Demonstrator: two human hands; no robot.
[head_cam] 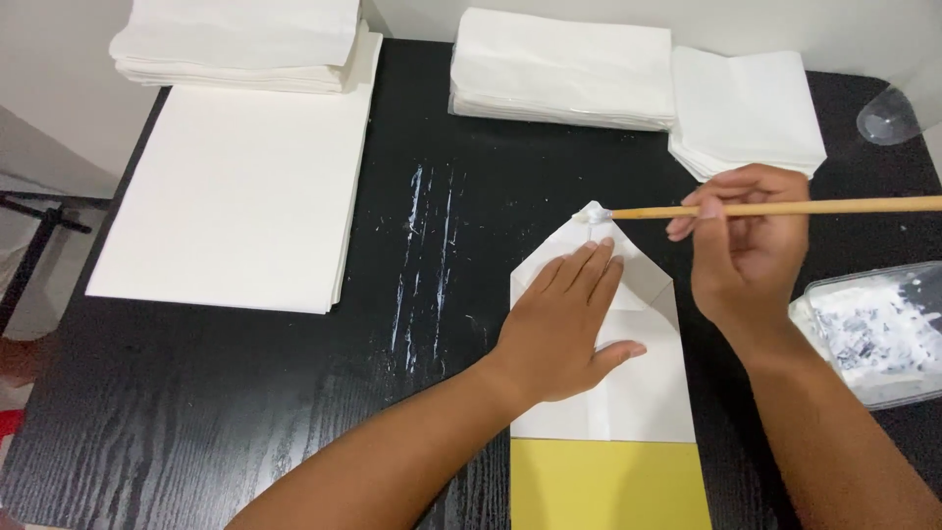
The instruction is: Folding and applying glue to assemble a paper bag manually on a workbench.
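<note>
A black wood-grain table (196, 393) fills most of the view, streaked near its middle with dried white smears (422, 265). On its left part lies a broad stack of large white sheets (235, 196), with a thicker pile of folded white paper (240, 44) resting on its far end. Along the far edge sit two more piles: a wide one (559, 69) and, just beside it to the right, a smaller one (751, 108) of squarish white pieces. At the right edge a shallow clear tray (873, 334) holds white paste, and a clear plastic cup (888, 118) stands in the far corner.

In front of the person lies a folded white paper bag (638, 393), its far end folded into a point, its near end overlapping a yellow sheet (608, 486).

The left hand (564, 329) lies flat on the bag, fingers stretched out close together toward the point, thumb spread to the side, pressing the paper down. The right hand (746, 245) hovers just right of the point, its fingers curled around a thin wooden stick (785, 208), pinched between thumb and fingertips. The stick runs level to the left, and its paste-covered tip (594, 214) touches the very peak of the bag's folded flap.
</note>
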